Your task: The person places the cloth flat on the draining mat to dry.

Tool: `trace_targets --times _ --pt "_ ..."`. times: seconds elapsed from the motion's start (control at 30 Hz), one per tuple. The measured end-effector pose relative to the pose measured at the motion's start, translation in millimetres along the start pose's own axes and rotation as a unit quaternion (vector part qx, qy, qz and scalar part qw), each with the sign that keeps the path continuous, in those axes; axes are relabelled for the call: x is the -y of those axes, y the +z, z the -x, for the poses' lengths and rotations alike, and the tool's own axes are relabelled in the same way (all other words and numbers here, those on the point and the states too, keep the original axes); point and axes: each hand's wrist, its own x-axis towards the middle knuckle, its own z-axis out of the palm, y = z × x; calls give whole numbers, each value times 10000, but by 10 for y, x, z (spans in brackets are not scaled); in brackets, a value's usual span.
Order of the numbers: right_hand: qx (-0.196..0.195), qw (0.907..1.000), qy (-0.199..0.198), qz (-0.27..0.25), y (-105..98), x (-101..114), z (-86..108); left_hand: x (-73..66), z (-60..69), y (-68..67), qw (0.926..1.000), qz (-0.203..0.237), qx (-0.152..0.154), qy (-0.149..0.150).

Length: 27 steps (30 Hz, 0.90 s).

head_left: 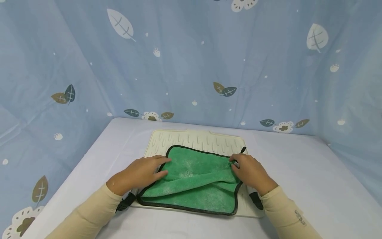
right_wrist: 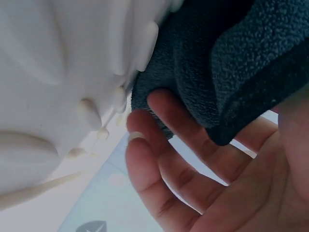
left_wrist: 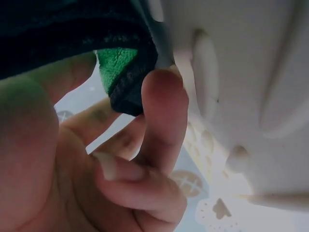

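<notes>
A green cloth (head_left: 191, 169) with black edging lies spread over a cream ridged mat (head_left: 161, 141), with a raised fold running across its middle. My left hand (head_left: 141, 174) touches the cloth's left edge, its fingers and thumb stretched and apart. Close up in the left wrist view, the cloth's black edging (left_wrist: 130, 82) hangs beside the fingertips (left_wrist: 164, 89). On the right side, my right hand (head_left: 250, 171) pinches the cloth's edge near the upper corner, where the fabric bunches. The right wrist view has the cloth's dark underside (right_wrist: 193, 72) against the fingers (right_wrist: 178, 116).
The mat rests on a table with a white cover (head_left: 298, 172). Behind and at both sides hangs a blue curtain (head_left: 179, 66) with leaf and flower prints. A small black loop (head_left: 243, 150) sticks out at the cloth's upper right corner.
</notes>
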Motion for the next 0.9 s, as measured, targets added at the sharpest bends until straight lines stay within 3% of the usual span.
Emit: trace_targets --times 0.1,0.47,0.63,0.9 --pt "-189 9998 -59 -31 4 5 6 -6 -17 -16 10000 41 -21 -23" --pt "-857 9959 -237 -174 -54 5 -14 28 -93 -97 9983 -102 -554 -176" --pt "-919 9949 -335 -234 -81 -3 -84 70 -142 -158 9975 -164 -648 -228" --pt "-679 9973 -248 -135 -90 -49 -265 141 -256 -228 9970 -173 -630 -409"
